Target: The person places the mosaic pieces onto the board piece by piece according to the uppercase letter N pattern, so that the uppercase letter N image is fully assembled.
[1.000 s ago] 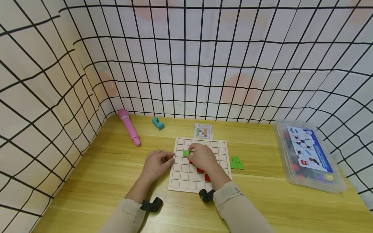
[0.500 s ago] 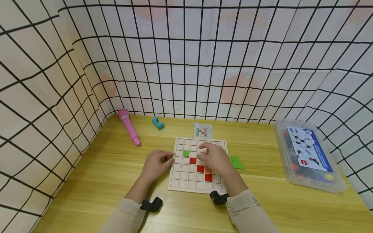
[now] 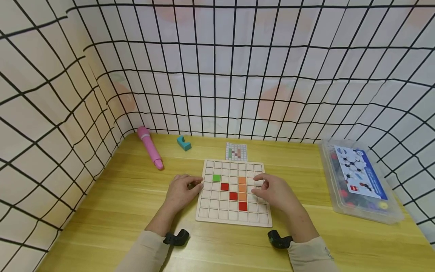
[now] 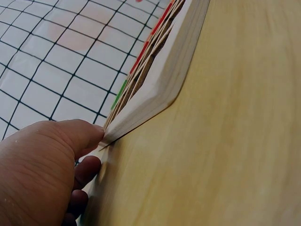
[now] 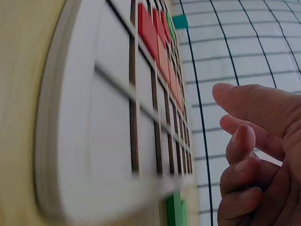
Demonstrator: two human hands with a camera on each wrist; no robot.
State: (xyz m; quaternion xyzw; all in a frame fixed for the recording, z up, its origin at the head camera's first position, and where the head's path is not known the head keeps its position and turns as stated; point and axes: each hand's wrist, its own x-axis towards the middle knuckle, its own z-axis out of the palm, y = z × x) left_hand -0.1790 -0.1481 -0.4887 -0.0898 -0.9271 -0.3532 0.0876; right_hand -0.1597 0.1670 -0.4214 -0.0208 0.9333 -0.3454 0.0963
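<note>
A square wooden grid board lies on the table. In its cells sit a green tile, three red tiles in a diagonal and three orange tiles in a column. My left hand rests its thumb and fingertips against the board's left edge; the left wrist view shows the thumb at that edge. Over the right side of the board hovers my right hand, thumb and forefinger apart with nothing between them. It hides the loose green tiles in the head view, but the right wrist view shows green tiles beyond the board.
Behind the board lies a small printed grid card with coloured squares. A teal block and a pink microphone-shaped object are at the back left. A clear lidded box stands at the right. Black-gridded white cloth surrounds the table.
My right hand has let go of the green tile in the board's upper left and moved right, uncovering the red and orange tiles. The left hand has stayed at the board's edge.
</note>
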